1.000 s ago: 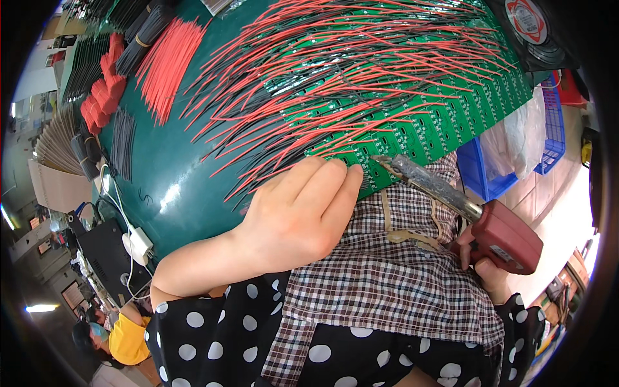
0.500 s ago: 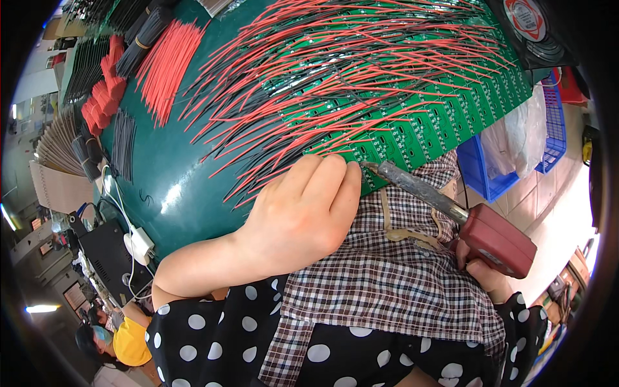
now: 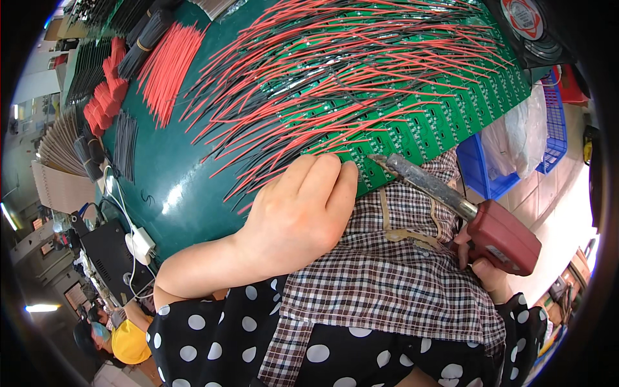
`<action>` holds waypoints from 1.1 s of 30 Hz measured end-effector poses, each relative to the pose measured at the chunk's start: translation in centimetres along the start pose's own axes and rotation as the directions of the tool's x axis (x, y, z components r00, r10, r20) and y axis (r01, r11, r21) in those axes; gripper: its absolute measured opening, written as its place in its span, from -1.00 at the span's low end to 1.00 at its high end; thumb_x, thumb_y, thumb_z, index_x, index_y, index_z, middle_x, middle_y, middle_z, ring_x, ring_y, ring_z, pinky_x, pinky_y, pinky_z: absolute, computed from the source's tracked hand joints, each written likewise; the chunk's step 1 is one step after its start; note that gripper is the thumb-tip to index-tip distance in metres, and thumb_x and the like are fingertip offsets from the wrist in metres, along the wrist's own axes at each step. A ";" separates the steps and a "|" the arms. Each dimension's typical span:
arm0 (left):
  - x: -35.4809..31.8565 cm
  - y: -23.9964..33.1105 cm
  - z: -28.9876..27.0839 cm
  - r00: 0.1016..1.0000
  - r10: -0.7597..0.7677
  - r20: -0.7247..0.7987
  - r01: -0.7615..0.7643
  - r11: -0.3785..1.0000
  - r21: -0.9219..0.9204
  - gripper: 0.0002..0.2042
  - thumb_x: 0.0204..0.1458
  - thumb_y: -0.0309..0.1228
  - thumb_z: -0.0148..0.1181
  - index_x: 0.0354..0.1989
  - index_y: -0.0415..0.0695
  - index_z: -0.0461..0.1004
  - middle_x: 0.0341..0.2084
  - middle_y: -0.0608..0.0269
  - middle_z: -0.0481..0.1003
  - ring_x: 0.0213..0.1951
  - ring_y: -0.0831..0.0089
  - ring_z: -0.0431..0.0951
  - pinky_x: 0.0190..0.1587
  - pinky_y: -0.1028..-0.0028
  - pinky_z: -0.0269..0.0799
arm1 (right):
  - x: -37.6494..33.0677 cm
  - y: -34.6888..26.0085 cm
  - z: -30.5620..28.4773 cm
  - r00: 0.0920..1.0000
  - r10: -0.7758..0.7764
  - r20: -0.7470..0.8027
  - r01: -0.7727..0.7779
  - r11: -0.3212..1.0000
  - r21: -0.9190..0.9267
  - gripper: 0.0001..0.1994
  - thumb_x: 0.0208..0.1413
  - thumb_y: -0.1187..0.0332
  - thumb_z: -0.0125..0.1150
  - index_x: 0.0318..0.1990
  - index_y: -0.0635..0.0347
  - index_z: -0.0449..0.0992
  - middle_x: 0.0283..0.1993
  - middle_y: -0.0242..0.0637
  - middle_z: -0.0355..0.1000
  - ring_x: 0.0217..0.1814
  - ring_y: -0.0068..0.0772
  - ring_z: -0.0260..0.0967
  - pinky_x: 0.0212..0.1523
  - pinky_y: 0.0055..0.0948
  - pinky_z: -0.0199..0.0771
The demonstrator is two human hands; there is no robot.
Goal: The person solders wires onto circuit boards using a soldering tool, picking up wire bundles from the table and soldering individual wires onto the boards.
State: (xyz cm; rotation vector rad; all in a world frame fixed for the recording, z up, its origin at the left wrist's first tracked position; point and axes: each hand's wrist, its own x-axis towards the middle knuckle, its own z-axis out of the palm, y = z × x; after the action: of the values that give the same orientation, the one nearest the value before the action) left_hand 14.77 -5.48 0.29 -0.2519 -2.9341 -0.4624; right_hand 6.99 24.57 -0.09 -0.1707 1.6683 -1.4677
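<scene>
Dark green desk [image 3: 161, 187] | row of green circuit boards [image 3: 412, 129] with red and black wires at near edge | left hand [image 3: 300, 213] pressed on boards, fingers together | right hand [image 3: 480, 267] clamped on red-handled soldering iron [image 3: 464, 209], tip touching board | boards likely light, stiff, fragile; best held by edges.

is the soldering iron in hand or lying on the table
In hand: the right hand grips the iron by its red handle, tip at the green boards.

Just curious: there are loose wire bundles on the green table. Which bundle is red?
The fanned red bundle at the table's far left. The bundles beside it are black.
</scene>
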 end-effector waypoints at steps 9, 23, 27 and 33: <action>1.1 -0.1 0.1 0.996 0.040 -0.081 -0.048 0.994 -0.094 -0.69 -0.39 -0.60 0.17 -0.33 -0.32 0.53 -0.47 0.18 0.42 -0.49 0.32 0.45 -0.47 0.45 0.38 | 0.1 0.4 0.0 0.999 -0.012 -0.038 0.017 0.993 0.113 -0.30 -0.11 -0.08 0.34 -0.03 0.37 0.31 -0.25 -0.23 0.37 -0.57 -0.54 0.27 -0.54 -0.61 0.27; 1.5 0.0 0.7 0.994 0.068 -0.081 -0.072 0.996 -0.044 -0.66 -0.41 -0.59 0.17 -0.31 -0.31 0.54 -0.48 0.20 0.41 -0.49 0.34 0.45 -0.49 0.46 0.38 | -0.8 2.5 -2.4 0.999 -0.019 0.048 0.014 0.993 0.115 -0.32 -0.19 0.31 0.43 0.10 0.46 0.28 -0.27 -0.31 0.46 -0.33 -0.57 0.38 -0.34 -0.60 0.36; 1.5 0.1 0.7 0.994 0.071 -0.084 -0.074 0.997 -0.031 -0.65 -0.42 -0.60 0.17 -0.31 -0.31 0.54 -0.47 0.20 0.41 -0.49 0.34 0.45 -0.48 0.46 0.38 | -0.6 2.8 -2.4 0.988 -0.148 0.049 0.154 0.977 -0.150 -0.25 -0.22 0.28 0.45 0.13 0.47 0.24 -0.29 -0.34 0.46 -0.36 -0.57 0.37 -0.35 -0.57 0.37; 1.4 0.2 0.4 0.995 0.066 -0.080 -0.068 0.997 -0.026 -0.64 -0.43 -0.60 0.17 -0.30 -0.31 0.53 -0.47 0.20 0.41 -0.48 0.34 0.45 -0.47 0.46 0.38 | -0.9 0.6 -0.4 0.994 -0.036 -0.102 0.039 0.999 0.033 -0.34 -0.06 -0.12 0.29 -0.07 0.34 0.34 -0.33 -0.30 0.34 -0.55 -0.54 0.26 -0.53 -0.59 0.22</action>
State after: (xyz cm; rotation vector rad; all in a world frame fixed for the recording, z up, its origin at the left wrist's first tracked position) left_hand 13.35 -4.98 0.24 -0.3265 -2.8339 -0.4927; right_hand 7.47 25.60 -0.22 -0.1104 1.7274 -1.5552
